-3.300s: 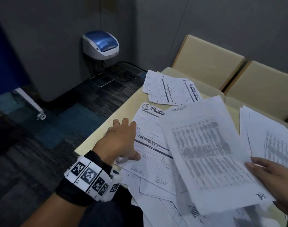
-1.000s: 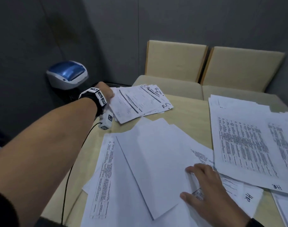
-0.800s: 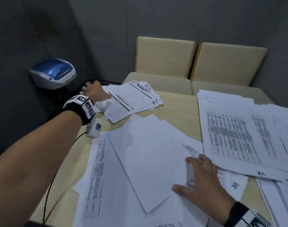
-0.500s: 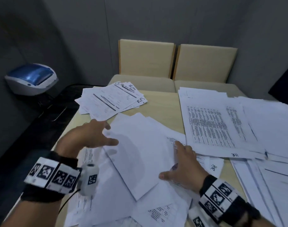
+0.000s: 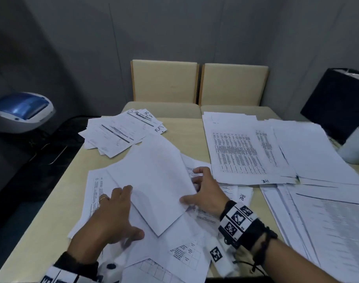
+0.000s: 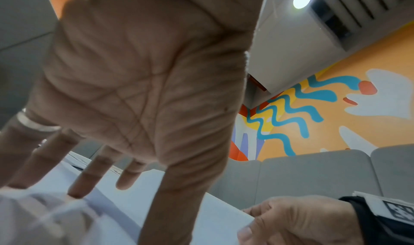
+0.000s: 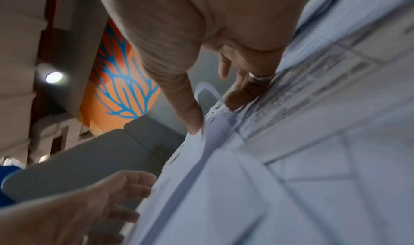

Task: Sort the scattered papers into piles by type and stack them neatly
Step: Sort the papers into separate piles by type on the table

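- Starting at the far left of the head view, a blue-and-white machine point(image 5: 21, 111) sits on the floor beside the table point(image 5: 52, 205), well apart from the paperwork.
- At the upper left of the tabletop lies a fanned pile of forms point(image 5: 121, 133) with handwritten marks on its top corner; it looks sorted by type but not yet squared.
- In the lower middle, the left hand point(image 5: 111, 219) lies flat on the loose sheets, fingers straight and spread, pressing rather than gripping.
- Just right of it, a blank sheet point(image 5: 154, 184) lies tilted on top of the scattered heap point(image 5: 184, 256); its right edge is lifted slightly.
- The right hand point(image 5: 205, 193) meets that edge, thumb at the sheet's lower right side and fingers curled at the edge beyond; it looks like a light pinch, though the wrist view is too blurred to confirm it.
- Paper like this is light, limp and slippery on its neighbours, so I would take it at an edge or corner, with the other palm holding the rest down.
- At the right, broad table printouts point(image 5: 248, 152) overlap in rough stacks toward the frame edge.
- Furthest right stand a white cup point(image 5: 356, 148) and a dark box point(image 5: 337, 103).
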Tool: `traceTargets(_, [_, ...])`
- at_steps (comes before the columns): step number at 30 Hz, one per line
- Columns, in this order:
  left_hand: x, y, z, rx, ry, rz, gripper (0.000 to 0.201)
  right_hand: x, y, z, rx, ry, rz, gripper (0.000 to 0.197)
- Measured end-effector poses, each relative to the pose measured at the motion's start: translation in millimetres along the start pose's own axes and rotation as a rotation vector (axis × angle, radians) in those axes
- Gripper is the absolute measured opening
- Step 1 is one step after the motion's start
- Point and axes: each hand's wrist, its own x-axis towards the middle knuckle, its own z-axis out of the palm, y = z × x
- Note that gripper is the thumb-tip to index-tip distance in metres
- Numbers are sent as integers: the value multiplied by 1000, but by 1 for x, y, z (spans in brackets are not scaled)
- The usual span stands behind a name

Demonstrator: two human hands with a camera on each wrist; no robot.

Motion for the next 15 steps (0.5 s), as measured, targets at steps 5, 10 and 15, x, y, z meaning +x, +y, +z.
traceTargets(5, [10,-6,6,-15,14,23,131,6,-5,-6,292,22,76,65])
traceTargets(10, [27,-20,16,35,43,82,145,9,-6,-6,382,33,9,56])
traceTargets(15, [23,-12,13,72,101,132,141,5,-23,-23,491,142,-15,74])
